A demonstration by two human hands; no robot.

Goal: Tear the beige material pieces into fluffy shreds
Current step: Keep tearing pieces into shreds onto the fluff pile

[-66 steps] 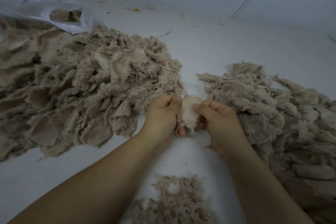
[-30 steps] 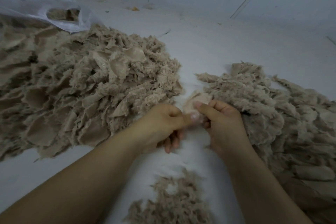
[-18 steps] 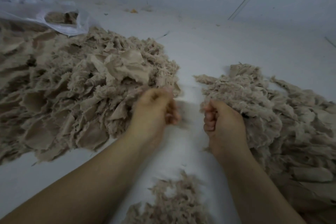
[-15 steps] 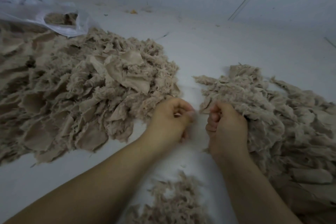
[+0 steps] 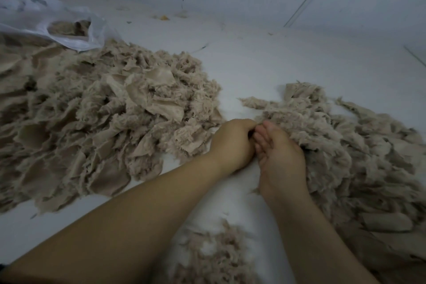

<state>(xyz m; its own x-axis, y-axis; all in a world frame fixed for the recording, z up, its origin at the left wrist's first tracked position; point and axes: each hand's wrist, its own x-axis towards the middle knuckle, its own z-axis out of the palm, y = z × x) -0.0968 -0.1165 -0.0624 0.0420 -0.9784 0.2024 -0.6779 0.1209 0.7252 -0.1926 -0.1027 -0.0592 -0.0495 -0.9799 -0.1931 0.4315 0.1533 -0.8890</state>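
My left hand (image 5: 232, 143) and my right hand (image 5: 277, 157) meet knuckle to knuckle at the near left edge of the right heap of beige material (image 5: 341, 145). Both have their fingers curled inward on a bit of beige material that the fingers almost wholly hide. The right hand's far side is pressed into the fluff of that heap. A bigger heap of beige pieces and shreds (image 5: 99, 117) lies to the left, apart from the hands. A small patch of fluffy shreds (image 5: 216, 258) lies between my forearms, near the bottom edge.
Everything lies on a white surface (image 5: 265, 69). A white plastic bag (image 5: 69, 27) with more beige pieces inside sits at the back left, partly on the left heap. A pale wall rises behind. A bare white strip runs between the two heaps.
The hands, held apart half a second ago, have come together and moved slightly right, up against the edge of the right heap. The piece seen between them earlier is no longer visible.
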